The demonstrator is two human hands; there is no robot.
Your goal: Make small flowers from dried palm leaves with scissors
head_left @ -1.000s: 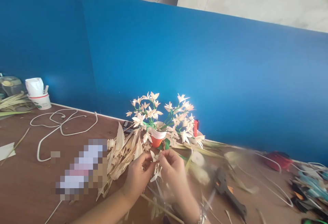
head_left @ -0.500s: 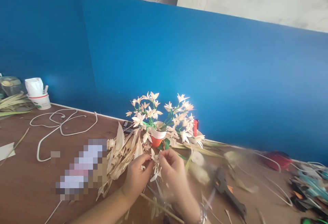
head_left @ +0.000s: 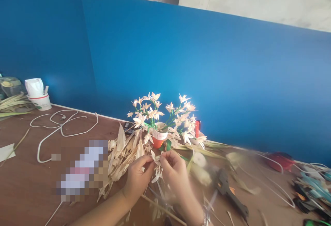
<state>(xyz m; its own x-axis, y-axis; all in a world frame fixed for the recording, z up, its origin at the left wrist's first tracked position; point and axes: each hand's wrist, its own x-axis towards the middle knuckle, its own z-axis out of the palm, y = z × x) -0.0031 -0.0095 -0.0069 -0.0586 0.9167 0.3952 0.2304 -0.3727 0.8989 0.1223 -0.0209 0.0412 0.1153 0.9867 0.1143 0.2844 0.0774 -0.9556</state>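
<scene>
Between my two hands is a small pale flower (head_left: 154, 156) with pointed petals, made of what looks like dried husk. My left hand (head_left: 139, 176) pinches it from the left with thumb and forefinger. From the other side, my right hand (head_left: 173, 171) grips it with closed fingertips. Just beyond my hands stands a red and white paper cup (head_left: 158, 138) bearing several finished cream flowers (head_left: 152, 114) on green stems. A heap of dried corn husks (head_left: 121, 157) lies left of my hands. Below my fingers, more pale petal pieces (head_left: 157, 176) show, partly hidden by my right hand.
A black glue gun (head_left: 230, 195) lies right of my right hand. White cables (head_left: 60, 126) loop across the brown table (head_left: 28, 177) at left, near a white tub (head_left: 40, 101). Scissors-like black tools (head_left: 305, 198) and a red item (head_left: 279, 163) sit at far right. A blue panel (head_left: 207, 74) stands behind.
The flower between my fingertips has tilted slightly to the left. Both hands stay almost in the same place, still closed on it.
</scene>
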